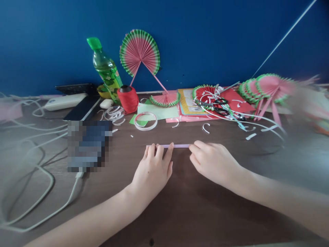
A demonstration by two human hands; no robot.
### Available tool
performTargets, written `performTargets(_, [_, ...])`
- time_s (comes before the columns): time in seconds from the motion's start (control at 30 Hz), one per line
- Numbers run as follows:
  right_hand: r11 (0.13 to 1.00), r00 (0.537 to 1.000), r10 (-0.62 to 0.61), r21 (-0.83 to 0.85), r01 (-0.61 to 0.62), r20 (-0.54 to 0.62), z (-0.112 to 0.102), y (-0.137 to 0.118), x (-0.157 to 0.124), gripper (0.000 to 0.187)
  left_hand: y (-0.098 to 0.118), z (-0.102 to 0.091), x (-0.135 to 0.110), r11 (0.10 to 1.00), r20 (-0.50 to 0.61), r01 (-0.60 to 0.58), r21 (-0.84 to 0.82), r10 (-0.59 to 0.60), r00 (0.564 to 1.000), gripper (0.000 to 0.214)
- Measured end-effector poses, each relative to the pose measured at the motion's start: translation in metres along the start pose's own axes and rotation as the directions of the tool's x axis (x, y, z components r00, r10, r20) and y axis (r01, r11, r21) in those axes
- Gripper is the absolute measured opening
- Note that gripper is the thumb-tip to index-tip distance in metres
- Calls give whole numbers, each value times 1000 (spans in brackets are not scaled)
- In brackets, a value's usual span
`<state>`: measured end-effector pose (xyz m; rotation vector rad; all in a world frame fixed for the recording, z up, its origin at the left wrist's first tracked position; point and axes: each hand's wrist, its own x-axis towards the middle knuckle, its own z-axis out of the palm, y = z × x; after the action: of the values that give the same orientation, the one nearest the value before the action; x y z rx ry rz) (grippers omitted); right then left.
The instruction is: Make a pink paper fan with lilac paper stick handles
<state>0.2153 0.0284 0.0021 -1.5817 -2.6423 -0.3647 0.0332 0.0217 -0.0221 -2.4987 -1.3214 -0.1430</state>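
Observation:
A narrow purple folded paper strip (181, 146) lies straight across the dark brown table in front of me. My left hand (155, 168) is palm down over its left part, with curved fingertips pressing the strip against the tabletop. At the strip's right end, my right hand (214, 159) has its fingers bent and closed together on the paper. The fingers cover both ends of the strip in places.
Behind stand a green bottle (105, 68), a red thread spool (128, 100) and a round pleated fan (140, 49). A tape roll (145, 121), scissors (218, 105) and more fans (269, 87) lie along the back. Left are a phone (89, 145) and cables (51, 175).

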Motion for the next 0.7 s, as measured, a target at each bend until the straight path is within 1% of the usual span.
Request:
performTargets(0.17, [992,992,126,6,-126,31,-6,6,3,23,2,0,-2,999,15,9,45,-9,1000,46])
performTargets(0.23, [986,984,165,-11,-165,61,-9,9,3,23,3,-1,-2,998,16,9,57,-10,1000,46])
performTargets(0.37, [986,980,164,-25,-163,111,-13,12,5,23,1,-1,-1,999,0,4,42,-4,1000,46])
performTargets(0.5, [990,980,140,-8,-141,141,-13,9,7,22,-2,-3,2,1000,-48,0,20,1,999,47])
performTargets(0.6, [991,984,132,-8,-132,116,-11,8,7,21,-9,-2,5,1000,-73,-15,-5,14,997,43])
performTargets(0.7, [991,992,128,-37,-127,19,-4,11,8,20,-19,1,9,999,-105,-10,-32,6,994,38])
